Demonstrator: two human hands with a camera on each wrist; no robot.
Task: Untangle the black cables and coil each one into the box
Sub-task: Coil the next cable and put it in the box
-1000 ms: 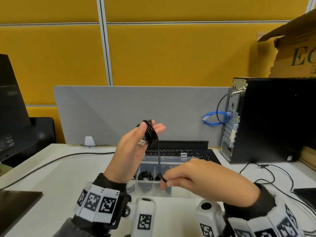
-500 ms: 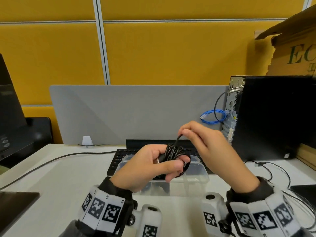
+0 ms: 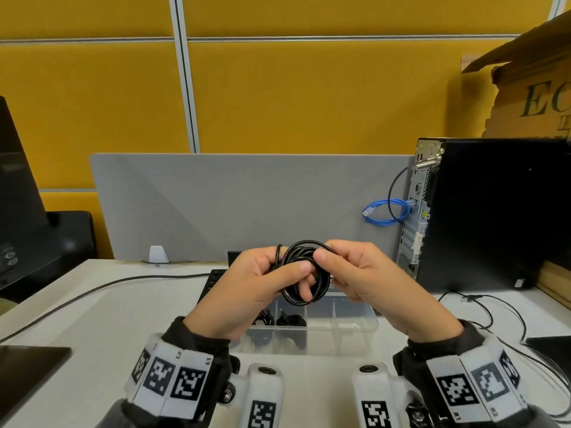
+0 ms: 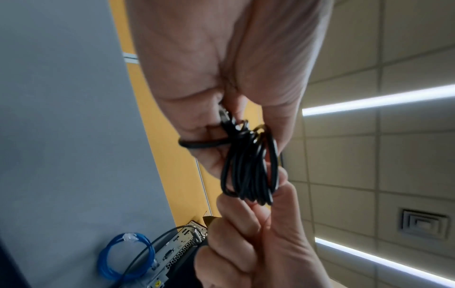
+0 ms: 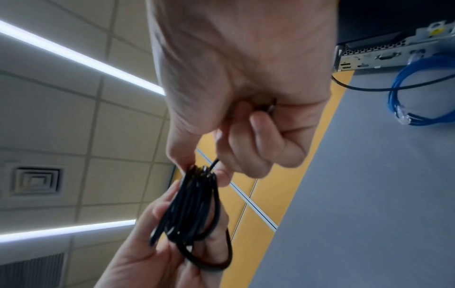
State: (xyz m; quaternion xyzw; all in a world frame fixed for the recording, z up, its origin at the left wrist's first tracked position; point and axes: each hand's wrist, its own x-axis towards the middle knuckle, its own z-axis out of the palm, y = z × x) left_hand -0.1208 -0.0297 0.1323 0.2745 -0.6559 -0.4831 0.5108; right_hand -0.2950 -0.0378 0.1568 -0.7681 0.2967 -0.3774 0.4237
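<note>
Fingers of my left hand and right hand pinch the coiled black rubber cable, keeping its loops together above the clear plastic box.

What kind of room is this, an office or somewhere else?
Most likely an office desk: a black desktop computer tower, a black keyboard beside a grey fabric desk divider, and yellow padded wall panels behind.

keyboard behind box; computer tower right; coiled cable above box.
</note>
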